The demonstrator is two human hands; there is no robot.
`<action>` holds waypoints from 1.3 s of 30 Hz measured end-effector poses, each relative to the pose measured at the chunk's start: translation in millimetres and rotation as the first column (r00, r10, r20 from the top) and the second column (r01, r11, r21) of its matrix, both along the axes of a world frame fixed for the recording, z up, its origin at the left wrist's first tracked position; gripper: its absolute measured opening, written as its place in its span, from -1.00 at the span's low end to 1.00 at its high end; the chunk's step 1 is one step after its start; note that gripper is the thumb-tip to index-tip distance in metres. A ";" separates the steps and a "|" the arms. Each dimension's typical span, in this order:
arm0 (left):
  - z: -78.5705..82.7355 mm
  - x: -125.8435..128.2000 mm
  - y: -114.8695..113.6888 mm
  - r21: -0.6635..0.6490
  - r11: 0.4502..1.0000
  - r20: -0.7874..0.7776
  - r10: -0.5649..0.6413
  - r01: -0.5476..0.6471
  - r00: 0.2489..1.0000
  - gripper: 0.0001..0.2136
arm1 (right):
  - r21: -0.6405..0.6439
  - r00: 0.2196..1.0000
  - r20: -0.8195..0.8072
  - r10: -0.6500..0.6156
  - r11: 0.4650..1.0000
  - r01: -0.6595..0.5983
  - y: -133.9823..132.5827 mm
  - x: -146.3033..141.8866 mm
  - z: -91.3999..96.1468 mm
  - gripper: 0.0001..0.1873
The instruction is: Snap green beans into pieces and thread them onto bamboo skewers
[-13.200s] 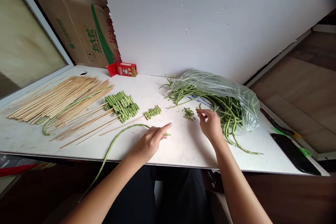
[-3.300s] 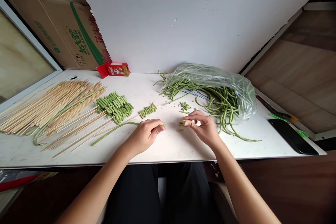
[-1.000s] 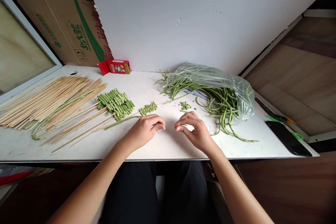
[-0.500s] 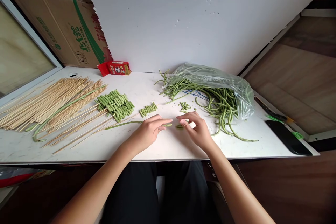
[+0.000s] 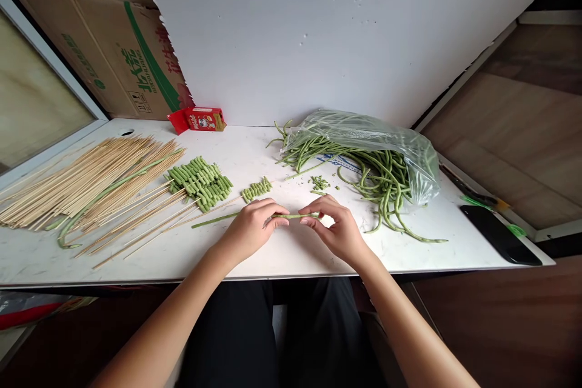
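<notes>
My left hand (image 5: 253, 229) pinches a long green bean (image 5: 213, 220) that lies across the white table (image 5: 291, 254). My right hand (image 5: 335, 229) pinches the same bean at its right end, a short span away from the left fingers. Just beyond my hands lies a short row of cut bean pieces (image 5: 256, 189). A larger heap of skewered bean pieces (image 5: 199, 181) sits further left. Small green scraps (image 5: 319, 183) lie ahead of my right hand.
Bamboo skewers (image 5: 77, 179) fan out at the left, with one long bean lying among them. A clear plastic bag of long beans (image 5: 373, 157) is at the right. A dark phone (image 5: 500, 234), a red packet (image 5: 200, 119) and a cardboard box (image 5: 113, 54) border the table.
The long bean has been drawn to the right and is much shorter than 13 seconds ago. My right hand has moved from the loose pieces onto the bean's end.
</notes>
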State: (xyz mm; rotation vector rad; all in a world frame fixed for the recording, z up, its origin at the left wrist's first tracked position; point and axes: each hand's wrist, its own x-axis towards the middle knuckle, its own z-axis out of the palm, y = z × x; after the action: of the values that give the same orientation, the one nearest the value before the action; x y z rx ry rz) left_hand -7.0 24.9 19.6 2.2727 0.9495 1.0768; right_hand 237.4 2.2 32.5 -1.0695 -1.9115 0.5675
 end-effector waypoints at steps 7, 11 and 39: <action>5.0 6.1 -6.6 0.012 0.998 0.005 -0.055 0.055 0.998 -0.91 | 0.023 0.998 0.039 0.040 0.999 -0.041 -3.9 -6.9 -0.2 -0.85; 5.3 9.1 -8.4 0.015 0.997 -0.010 -0.072 0.072 0.997 -0.89 | 0.043 0.998 0.022 0.055 0.997 -0.056 -4.8 -9.3 -0.1 -0.88; 0.7 2.9 -5.3 -0.136 0.988 0.017 -0.071 0.073 0.997 -0.36 | 0.088 0.922 0.283 -0.262 0.965 0.247 29.8 48.2 -29.7 -0.73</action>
State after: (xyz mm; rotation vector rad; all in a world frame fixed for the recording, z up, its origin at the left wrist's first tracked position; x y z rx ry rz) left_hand -4.1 19.5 20.3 2.1695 0.9006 0.9645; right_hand 285.6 32.0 2.8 -1.4066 -1.9802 0.2195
